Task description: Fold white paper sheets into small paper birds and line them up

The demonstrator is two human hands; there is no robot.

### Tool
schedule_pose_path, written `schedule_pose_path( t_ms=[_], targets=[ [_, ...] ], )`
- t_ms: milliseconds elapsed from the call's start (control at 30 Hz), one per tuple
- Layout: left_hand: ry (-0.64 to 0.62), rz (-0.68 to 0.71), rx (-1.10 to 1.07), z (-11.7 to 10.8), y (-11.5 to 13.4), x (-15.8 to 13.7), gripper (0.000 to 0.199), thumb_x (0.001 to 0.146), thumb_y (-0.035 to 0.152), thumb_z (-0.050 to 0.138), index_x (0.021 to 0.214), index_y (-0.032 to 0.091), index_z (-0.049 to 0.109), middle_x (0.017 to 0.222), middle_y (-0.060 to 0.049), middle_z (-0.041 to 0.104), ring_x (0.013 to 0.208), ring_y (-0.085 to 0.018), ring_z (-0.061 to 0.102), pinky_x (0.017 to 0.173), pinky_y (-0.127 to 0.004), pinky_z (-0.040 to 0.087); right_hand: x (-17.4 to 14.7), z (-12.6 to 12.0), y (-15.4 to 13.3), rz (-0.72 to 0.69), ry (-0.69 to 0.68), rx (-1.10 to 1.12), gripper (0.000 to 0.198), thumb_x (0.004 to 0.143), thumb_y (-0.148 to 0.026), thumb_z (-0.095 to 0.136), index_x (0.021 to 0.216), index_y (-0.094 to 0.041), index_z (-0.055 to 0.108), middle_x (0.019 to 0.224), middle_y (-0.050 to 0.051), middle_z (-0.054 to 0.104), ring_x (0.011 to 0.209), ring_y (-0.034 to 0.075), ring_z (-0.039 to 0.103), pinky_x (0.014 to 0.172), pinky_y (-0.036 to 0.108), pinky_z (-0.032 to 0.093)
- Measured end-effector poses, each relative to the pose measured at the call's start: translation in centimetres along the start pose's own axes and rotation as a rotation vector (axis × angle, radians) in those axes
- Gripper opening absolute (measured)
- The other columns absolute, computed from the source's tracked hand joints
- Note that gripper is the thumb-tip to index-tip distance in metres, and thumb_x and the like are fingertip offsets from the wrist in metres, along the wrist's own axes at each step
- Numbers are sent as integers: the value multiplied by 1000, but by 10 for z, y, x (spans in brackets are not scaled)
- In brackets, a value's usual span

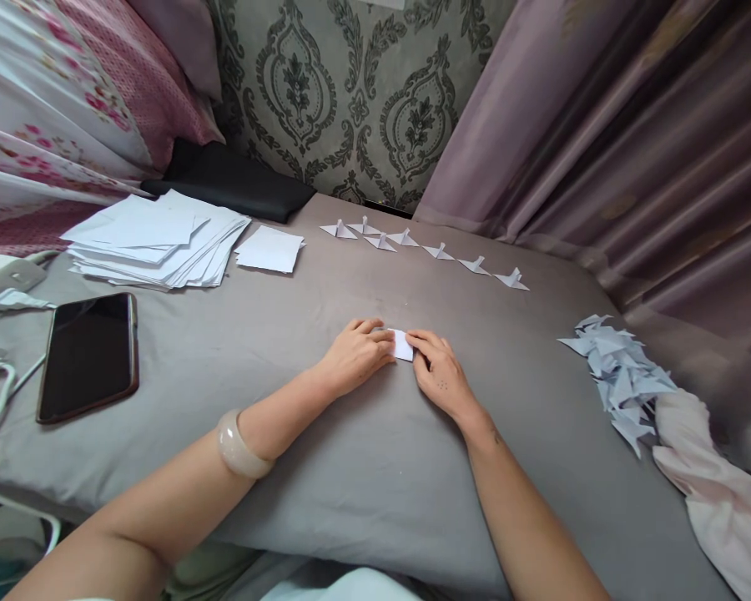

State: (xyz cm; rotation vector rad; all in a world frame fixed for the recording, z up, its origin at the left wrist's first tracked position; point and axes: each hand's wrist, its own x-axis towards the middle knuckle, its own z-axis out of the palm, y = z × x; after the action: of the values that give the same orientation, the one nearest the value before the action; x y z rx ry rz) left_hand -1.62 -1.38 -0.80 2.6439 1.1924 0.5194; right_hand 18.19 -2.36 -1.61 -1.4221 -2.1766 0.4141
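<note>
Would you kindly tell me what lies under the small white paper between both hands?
Grey cloth shows around the small white paper, left hand and right hand; anything directly beneath is covered.

A pale, glossy bangle [236,449] rings the left forearm [294,411]; small dark dots [441,385] mark the right hand [440,369].

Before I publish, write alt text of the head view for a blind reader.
A person's left fingers and right fingers hold a small white paper above a gray cloth. Beyond is an uneven row of seven folded paper shapes; a heap of similar shapes lies at right, with a paper stack and phone at left.
</note>
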Motion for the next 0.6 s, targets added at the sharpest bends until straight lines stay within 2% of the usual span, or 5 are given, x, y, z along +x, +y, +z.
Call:
schedule_pose_path(
  t_ms=[167, 300, 500, 600],
  targets=[
    [-22, 102, 190, 0, 1, 4, 24, 95, 18, 41, 97, 14, 65, 107, -13, 62, 98, -25, 50, 79, -36, 36, -2, 0, -4, -4, 28, -12, 42, 82, -10, 40, 115, -22, 63, 123, 5, 61, 106, 22, 54, 94, 38, 46],
    [-50, 97, 267, -1, -1, 3, 24, 93, 13, 39, 99, 11, 62, 97, -13, 62, 91, -25, 49, 77, -36, 37, -5, -1, -13, 1, 24, -94, 41, 80, -10, 45, 116, -22, 62, 122, 6, 60, 106, 22, 54, 90, 36, 48],
    [9, 32, 197, -1, -4, -2, 27, 92, 12, 35, 95, 13, 62, 89, -11, 61, 85, -23, 49, 75, -35, 40, -3, 0, -18, 15, 34, -208, 25, 90, -24, 48, 108, -25, 65, 117, 5, 60, 103, 21, 56, 72, 30, 49],
    [61, -37, 67, -1, -2, -6, 18, 90, 21, 46, 95, 14, 62, 90, -10, 61, 85, -22, 49, 76, -35, 43, -4, -1, -18, -8, 20, -231, 24, 93, -27, 45, 104, -26, 67, 114, 5, 61, 101, 19, 58, 66, 28, 47]
  ],
)
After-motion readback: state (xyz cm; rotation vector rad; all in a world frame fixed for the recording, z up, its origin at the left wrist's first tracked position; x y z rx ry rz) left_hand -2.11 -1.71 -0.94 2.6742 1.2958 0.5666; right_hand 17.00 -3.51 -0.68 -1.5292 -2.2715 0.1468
